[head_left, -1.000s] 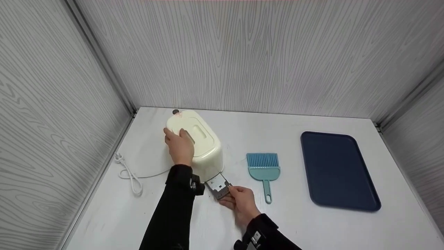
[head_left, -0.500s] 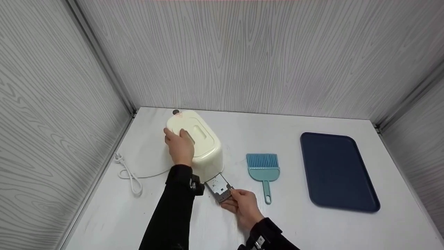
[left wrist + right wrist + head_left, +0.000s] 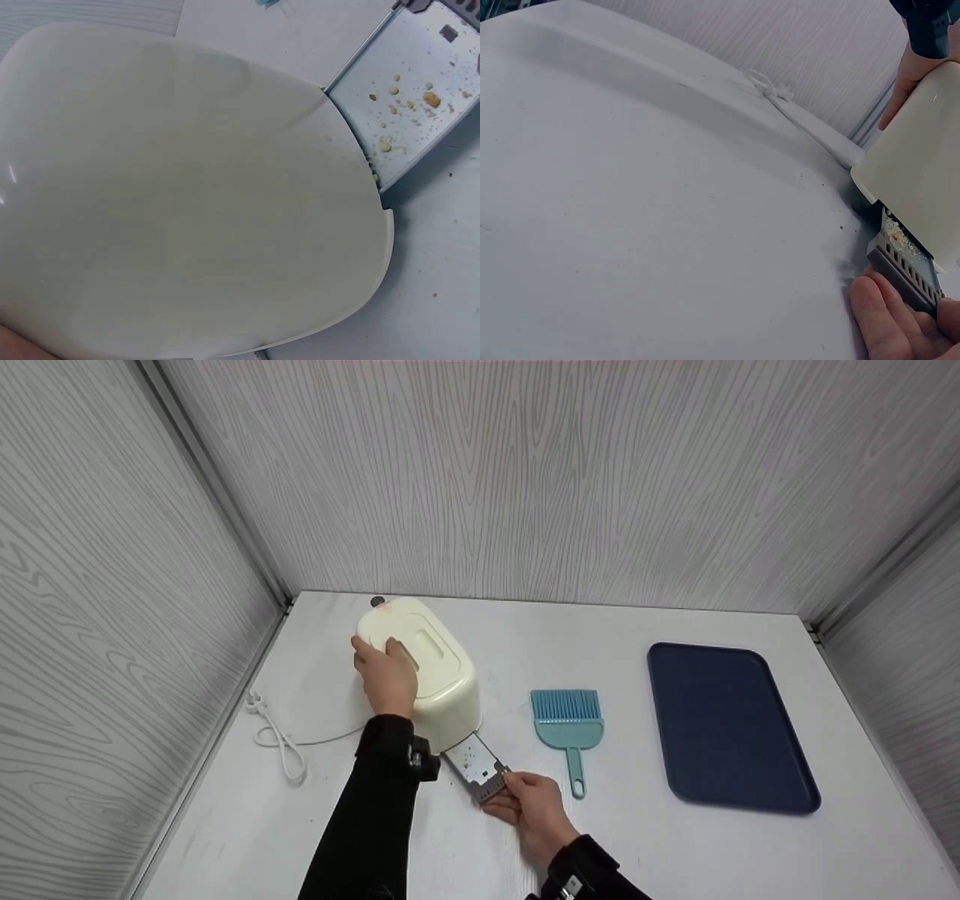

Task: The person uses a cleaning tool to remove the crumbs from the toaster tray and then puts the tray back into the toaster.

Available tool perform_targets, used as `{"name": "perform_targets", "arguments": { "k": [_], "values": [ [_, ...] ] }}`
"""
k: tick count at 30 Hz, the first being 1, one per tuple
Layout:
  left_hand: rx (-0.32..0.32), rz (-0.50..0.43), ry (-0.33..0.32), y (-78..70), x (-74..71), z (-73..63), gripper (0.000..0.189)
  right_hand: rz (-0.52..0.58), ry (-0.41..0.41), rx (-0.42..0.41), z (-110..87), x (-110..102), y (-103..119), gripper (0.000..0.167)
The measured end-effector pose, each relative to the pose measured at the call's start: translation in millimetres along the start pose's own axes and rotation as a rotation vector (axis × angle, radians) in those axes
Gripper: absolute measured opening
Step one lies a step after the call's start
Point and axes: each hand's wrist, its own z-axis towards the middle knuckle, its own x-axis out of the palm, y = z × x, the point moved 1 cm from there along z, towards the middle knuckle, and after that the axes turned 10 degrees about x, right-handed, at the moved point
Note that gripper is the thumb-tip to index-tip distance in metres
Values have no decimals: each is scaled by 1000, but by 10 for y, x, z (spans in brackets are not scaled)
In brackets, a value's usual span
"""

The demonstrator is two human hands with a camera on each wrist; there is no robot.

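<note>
A cream toaster (image 3: 442, 690) with two recesses in its top stands on the left half of the white table. My left hand (image 3: 388, 679) grips its left side, thumb on top by a recess and fingers over the far edge. From the toaster's near end sticks out a metal crumb tray (image 3: 471, 759) with a grey slotted front. My right hand (image 3: 536, 808) pinches that front, thumb above and fingers below. Yellow-brown crumbs (image 3: 431, 99) lie scattered on the tray in the left wrist view. Its inner end is hidden inside the toaster.
Right of the tray lies a teal brush (image 3: 571, 735), bristles pointing away. A dark blue tray (image 3: 733, 727) rests farther right. The white power cord (image 3: 289, 750) lies looped at the left. Walls stand behind and at both sides.
My right hand has drawn the crumb tray a little farther out, toward the near right, so more of its surface shows. The left hand and toaster have stayed in place.
</note>
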Motion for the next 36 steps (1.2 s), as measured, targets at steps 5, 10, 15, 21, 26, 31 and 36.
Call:
{"name": "perform_targets", "arguments": {
  "k": [5,10,15,21,26,31,36],
  "values": [
    [0,-3,7,-1,-22,0,71,6,2,4,-24,-25,-5,30],
    [2,-1,-3,-9,-30,6,71,20,10,7,-49,-43,-2,32],
    [10,-3,1,-16,-30,-7,71,29,2,12,-68,-70,-7,32],
    [15,-20,12,-26,-30,-28,70,30,-3,1,-90,-116,-15,30],
    [18,-12,-5,-30,-23,-19,71,44,7,-4,-110,-143,-17,30],
    [16,-8,-9,-22,-13,-1,71,27,6,12,-138,-187,-9,32],
    [13,-5,-4,-24,-7,5,71,3,21,15,-165,-231,-5,35]
  ]
}}
